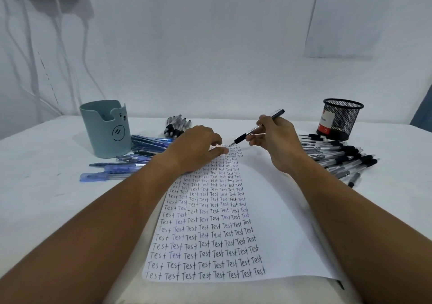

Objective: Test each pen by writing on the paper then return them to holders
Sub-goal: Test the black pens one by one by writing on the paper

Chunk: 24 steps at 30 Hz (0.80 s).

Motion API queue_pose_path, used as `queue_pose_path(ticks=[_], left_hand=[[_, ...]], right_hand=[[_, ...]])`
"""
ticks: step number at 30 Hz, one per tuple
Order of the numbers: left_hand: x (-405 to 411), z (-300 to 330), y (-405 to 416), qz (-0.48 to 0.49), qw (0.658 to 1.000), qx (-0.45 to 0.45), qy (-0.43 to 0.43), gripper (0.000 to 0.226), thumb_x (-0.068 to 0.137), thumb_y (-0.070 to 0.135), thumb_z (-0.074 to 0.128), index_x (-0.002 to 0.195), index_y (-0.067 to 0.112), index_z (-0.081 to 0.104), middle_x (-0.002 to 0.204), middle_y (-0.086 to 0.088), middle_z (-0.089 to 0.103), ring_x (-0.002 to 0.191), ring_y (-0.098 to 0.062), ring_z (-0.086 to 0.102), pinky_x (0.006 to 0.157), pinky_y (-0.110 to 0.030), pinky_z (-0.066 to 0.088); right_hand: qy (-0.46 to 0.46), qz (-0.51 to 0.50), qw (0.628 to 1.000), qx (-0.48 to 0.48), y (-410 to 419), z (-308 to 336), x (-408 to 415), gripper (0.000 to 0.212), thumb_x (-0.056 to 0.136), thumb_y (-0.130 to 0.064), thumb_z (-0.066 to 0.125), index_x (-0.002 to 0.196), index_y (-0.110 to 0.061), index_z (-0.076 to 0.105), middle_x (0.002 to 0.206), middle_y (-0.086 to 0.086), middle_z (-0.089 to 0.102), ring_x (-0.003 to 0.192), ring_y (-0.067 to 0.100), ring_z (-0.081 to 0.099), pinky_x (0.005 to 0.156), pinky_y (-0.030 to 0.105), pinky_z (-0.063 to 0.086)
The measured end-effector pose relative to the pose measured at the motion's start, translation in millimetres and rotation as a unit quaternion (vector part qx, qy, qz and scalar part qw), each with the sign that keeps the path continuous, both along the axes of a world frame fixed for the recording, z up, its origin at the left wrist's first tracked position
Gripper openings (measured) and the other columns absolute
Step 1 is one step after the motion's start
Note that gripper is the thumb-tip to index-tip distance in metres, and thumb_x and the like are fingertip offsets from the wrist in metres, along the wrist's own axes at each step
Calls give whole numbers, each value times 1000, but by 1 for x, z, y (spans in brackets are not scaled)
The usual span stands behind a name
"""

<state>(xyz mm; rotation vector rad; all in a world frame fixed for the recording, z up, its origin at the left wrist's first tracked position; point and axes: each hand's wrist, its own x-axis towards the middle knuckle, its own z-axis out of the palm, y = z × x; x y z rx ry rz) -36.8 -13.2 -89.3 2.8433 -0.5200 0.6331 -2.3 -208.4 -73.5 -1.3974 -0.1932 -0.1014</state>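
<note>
We hold a black pen (257, 128) in our right hand (277, 140), fingers curled round its clear barrel just above the black grip, with its tip down at the top of the paper (275, 210), just beyond our fingertips. The capped end rises up and away past our knuckles.

Our left hand (198, 149) rests palm down on the upper part of the sheet, fingers relaxed and gently bent, the thumb tip close to the pen tip but not touching it.

Under and nearer than our fingers, the paper carries the word "Test" written over and over in rows and columns, mostly in black ink, some in blue or purple. The right side of the sheet beneath our right wrist is blank.

Left of our left fingers lie blue pens (131, 161) in a loose heap, beside a pale blue-green holder (105, 130) with a bear face drawn on it. Beyond our left fingers sits a small bunch of black-capped pens (176, 126). Right of our right hand spreads a pile of black pens (339, 158), and behind it a black mesh holder (340, 119) with a red and white label inside, too blurred to read. A sheet on the wall (350, 16) bears printed lines we cannot read.
</note>
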Motion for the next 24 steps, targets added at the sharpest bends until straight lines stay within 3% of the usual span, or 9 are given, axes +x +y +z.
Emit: queue_pose_path(ticks=[7,13,15,16,17,18,20,22,24], left_hand=[[1,-1,-4,-16,1000,-6,-23,37,96,46,50,107,16,70,97,1,66,93,-15,55,80,-31,41],[-1,1,-7,-1,999,-34,-39,37,99,38,48,89,9,70,80,-3,65,76,-20,58,76,-44,47],[-1,6,-4,27,997,-46,-52,37,100,34,48,80,7,65,69,0,59,65,-17,54,78,-42,48],[0,8,0,46,996,-52,-55,35,100,32,48,77,9,61,63,3,54,59,-13,49,76,-38,47],[-1,10,4,68,994,-61,-58,34,100,30,48,76,11,61,61,4,51,56,-11,46,69,-35,44],[-1,11,9,92,991,-72,-61,34,101,29,47,79,9,64,61,3,51,56,-11,46,63,-33,38],[-1,11,21,137,984,-91,-74,33,101,26,46,86,6,67,70,-5,59,64,-20,54,61,-33,36],[-1,10,31,176,976,-100,-84,32,101,24,44,91,4,68,73,-8,60,69,-24,56,64,-34,42],[1,9,41,216,967,-104,-84,33,102,23,42,89,3,65,68,-4,54,64,-20,49,64,-32,39]], right_hand=[[-2,28,1000,2,2,0,-1,12,97,-6,49,92,1,57,72,16,60,59,26,63,56,28,52],[0,39,999,5,2,0,-1,20,100,-17,54,88,-2,59,78,15,64,60,21,61,54,26,50],[-18,14,998,-63,0,-2,5,26,100,-30,54,92,-7,62,81,10,68,67,21,62,64,32,53],[-43,-18,988,-147,-2,-5,10,28,99,-35,53,97,-9,63,84,6,69,74,21,62,72,34,53],[-84,-57,959,-265,-4,-7,15,28,100,-36,51,105,-11,62,89,3,70,83,22,61,80,33,49],[-130,-101,899,-405,-7,-9,21,28,100,-33,48,114,-11,60,98,4,69,93,25,59,85,30,43],[-189,-165,746,-616,-12,-13,30,31,99,-24,44,125,-8,54,118,11,63,114,31,48,94,36,35],[-172,-195,651,-713,-15,-12,34,29,94,-17,44,120,-8,54,122,12,58,120,34,42,101,42,29],[-155,-199,602,-758,-15,-11,36,27,91,-14,43,114,-8,56,117,11,57,119,33,42,107,46,23]])
